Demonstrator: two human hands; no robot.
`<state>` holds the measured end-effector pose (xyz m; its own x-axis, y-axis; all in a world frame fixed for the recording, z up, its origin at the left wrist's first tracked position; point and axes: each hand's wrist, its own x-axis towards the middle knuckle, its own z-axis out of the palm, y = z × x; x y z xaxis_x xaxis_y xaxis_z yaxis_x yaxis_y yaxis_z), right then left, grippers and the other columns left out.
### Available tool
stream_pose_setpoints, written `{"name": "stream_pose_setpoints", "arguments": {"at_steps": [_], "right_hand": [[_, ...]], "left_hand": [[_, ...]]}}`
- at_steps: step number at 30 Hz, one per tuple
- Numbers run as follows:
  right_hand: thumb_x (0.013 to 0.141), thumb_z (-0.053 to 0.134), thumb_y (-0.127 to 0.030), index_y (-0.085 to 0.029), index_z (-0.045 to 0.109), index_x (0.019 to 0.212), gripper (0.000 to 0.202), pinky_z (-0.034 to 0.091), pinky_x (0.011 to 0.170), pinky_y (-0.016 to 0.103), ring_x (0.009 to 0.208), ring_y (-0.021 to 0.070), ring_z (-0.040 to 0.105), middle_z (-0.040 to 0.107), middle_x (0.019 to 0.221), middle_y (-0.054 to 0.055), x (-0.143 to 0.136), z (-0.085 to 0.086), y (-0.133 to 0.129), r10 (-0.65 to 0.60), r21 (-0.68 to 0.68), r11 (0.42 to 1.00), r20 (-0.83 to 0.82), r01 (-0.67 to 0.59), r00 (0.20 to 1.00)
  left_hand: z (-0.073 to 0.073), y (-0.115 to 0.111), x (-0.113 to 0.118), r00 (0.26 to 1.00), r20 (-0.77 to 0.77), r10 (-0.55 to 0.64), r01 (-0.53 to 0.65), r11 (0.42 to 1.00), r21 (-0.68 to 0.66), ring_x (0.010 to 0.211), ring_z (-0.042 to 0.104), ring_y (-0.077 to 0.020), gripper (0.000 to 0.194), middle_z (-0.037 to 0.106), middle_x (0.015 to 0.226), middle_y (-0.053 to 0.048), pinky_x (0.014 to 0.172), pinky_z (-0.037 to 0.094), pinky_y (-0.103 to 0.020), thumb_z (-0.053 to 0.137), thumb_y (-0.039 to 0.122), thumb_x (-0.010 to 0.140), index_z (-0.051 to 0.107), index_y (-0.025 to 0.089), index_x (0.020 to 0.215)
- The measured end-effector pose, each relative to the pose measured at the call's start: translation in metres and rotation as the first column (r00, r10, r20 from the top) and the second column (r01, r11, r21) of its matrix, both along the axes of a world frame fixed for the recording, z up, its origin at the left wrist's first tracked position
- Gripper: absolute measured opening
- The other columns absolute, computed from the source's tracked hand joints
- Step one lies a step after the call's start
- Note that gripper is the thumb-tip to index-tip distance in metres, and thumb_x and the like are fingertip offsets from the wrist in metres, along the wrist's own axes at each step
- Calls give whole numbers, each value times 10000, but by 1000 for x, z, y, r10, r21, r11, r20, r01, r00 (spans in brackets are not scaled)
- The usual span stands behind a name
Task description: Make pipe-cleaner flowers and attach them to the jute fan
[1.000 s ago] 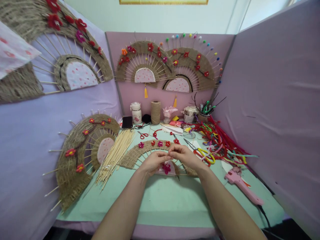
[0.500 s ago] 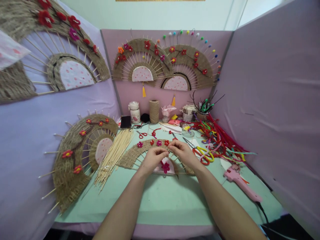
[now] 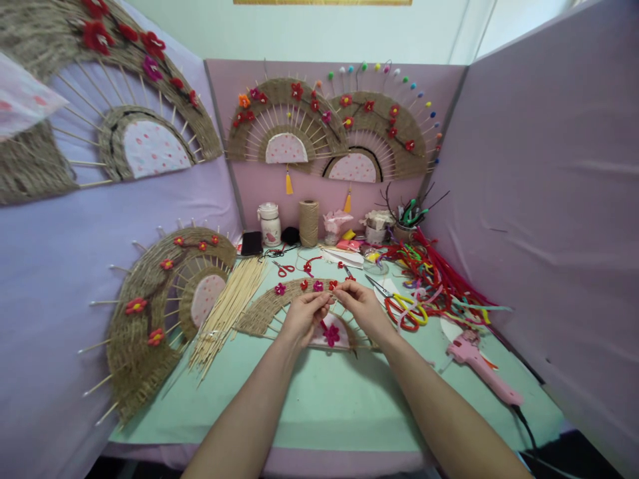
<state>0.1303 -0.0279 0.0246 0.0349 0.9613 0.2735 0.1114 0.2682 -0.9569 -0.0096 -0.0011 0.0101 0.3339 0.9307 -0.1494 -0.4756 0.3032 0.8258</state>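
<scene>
Both hands meet above a twine-wrapped fan (image 3: 264,307) lying on the table. My left hand (image 3: 305,318) is closed in a pinch, its fingertips close to those of my right hand (image 3: 363,307), also pinched. What lies between the fingertips is too small to make out. Below them a magenta flower (image 3: 331,334) shows against the fan's pale half-round centre (image 3: 343,338). Red and magenta flowers run along the fan's top edge, among them a magenta one (image 3: 280,289) at the left.
Bamboo sticks (image 3: 229,306) lie left of the fan. Scissors with yellow handles (image 3: 412,307), a pile of pipe cleaners (image 3: 439,273) and a pink glue gun (image 3: 482,369) are at the right. A twine spool (image 3: 308,223) stands behind. Another fan (image 3: 144,319) leans at the left.
My left hand's fingers have curled in more beneath the fingertips, and my right hand has shifted slightly left. The view has moved a little.
</scene>
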Motion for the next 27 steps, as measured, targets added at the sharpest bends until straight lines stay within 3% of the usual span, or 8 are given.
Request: {"name": "stream_pose_setpoints", "arguments": {"at_steps": [4, 8, 13, 16, 21, 27], "right_hand": [[746, 595, -415, -176, 623, 777, 243, 357, 541, 233, 587, 110, 454, 558, 670, -6, -2, -3, 2, -2, -29, 1000, -26, 1, 1000], [783, 543, -446, -176, 641, 953, 334, 352, 518, 228, 553, 95, 434, 562, 690, -3, 0, -9, 6, 29, -52, 998, -116, -35, 993], [735, 617, -372, -183, 661, 921, 269, 429, 629, 253, 672, 122, 531, 641, 819, 24, 0, -9, 6, 54, -58, 997, -56, -57, 997], [701, 660, -349, -184, 657, 896, 255, 460, 740, 296, 795, 164, 586, 663, 892, 46, -3, -9, 4, 47, -19, 999, -68, -49, 997], [701, 672, -351, -179, 651, 876, 246, 470, 760, 318, 797, 179, 600, 663, 887, 58, -7, -12, 3, -22, 61, 998, -13, 23, 1000], [735, 637, -342, -177, 639, 814, 183, 460, 716, 290, 744, 162, 586, 650, 806, 40, -6, -13, 3, -63, 92, 994, 13, 62, 998]], "left_hand": [[-1, 1, 1, 995, 101, -2, 9, 998, -62, 552, 535, -31, 174, 634, 655, -48, 507, 434, -95, 753, 157, 609, 676, 63, 734], [0, 4, -1, 978, 207, -7, 38, 989, -145, 542, 529, -21, 75, 624, 665, -44, 482, 429, -74, 689, 91, 675, 650, 67, 735], [0, 4, -2, 961, 274, -38, 84, 984, -158, 544, 520, -12, 56, 603, 663, -34, 482, 422, -63, 660, 72, 700, 638, 66, 751], [0, 3, -1, 976, 220, -7, 32, 994, -109, 560, 523, -19, 98, 610, 665, -32, 496, 421, -76, 702, 101, 660, 646, 73, 735], [1, -1, 3, 992, 60, 114, -116, 993, 36, 541, 488, -29, 224, 595, 618, -10, 510, 393, -134, 772, 233, 573, 674, 84, 708], [4, -6, 5, 990, -19, 137, -134, 985, 105, 522, 450, -39, 266, 580, 593, -1, 501, 346, -173, 779, 291, 545, 683, 97, 700]]}}
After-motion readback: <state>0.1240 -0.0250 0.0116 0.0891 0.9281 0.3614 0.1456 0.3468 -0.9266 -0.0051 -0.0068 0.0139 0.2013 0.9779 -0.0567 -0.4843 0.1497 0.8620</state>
